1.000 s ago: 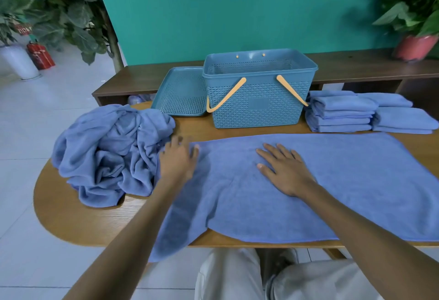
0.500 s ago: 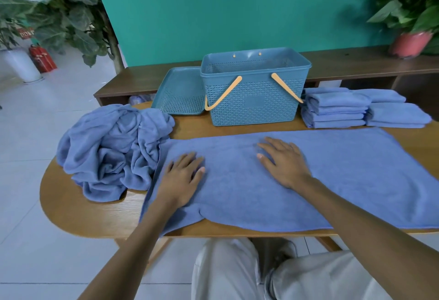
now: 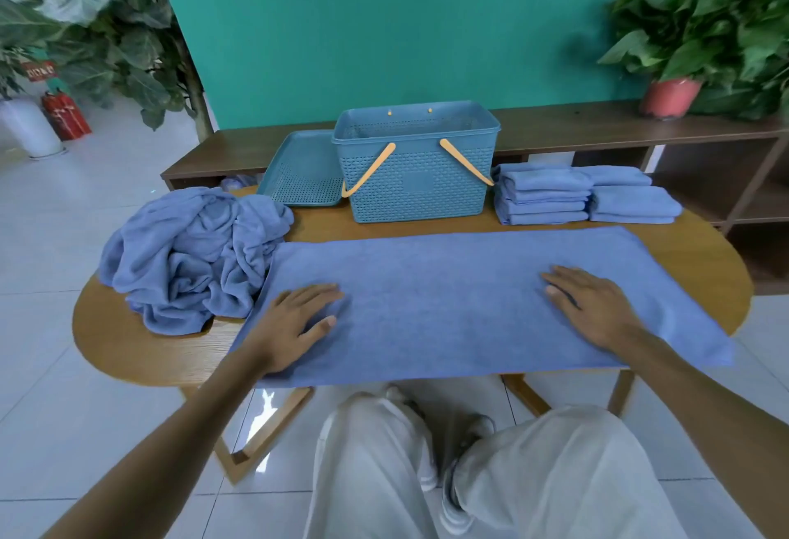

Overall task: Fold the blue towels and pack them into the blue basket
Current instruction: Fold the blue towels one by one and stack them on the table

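A blue towel lies spread flat across the front of the wooden table. My left hand rests flat on its left part, fingers straight. My right hand presses flat on its right part. Behind the towel stands the blue basket with tan handles, its top uncovered. A crumpled heap of blue towels sits at the table's left. Two stacks of folded blue towels lie to the right of the basket.
The basket's blue lid leans against its left side. A dark wooden bench runs behind the table before a teal wall. Potted plants stand at left and right. My legs in light trousers are below the table edge.
Both hands slid apart over the towel: the left moved from the crumpled heap onto the towel's left part, the right moved rightward. The towel now lies smoother and flatter. The camera view pulled back.
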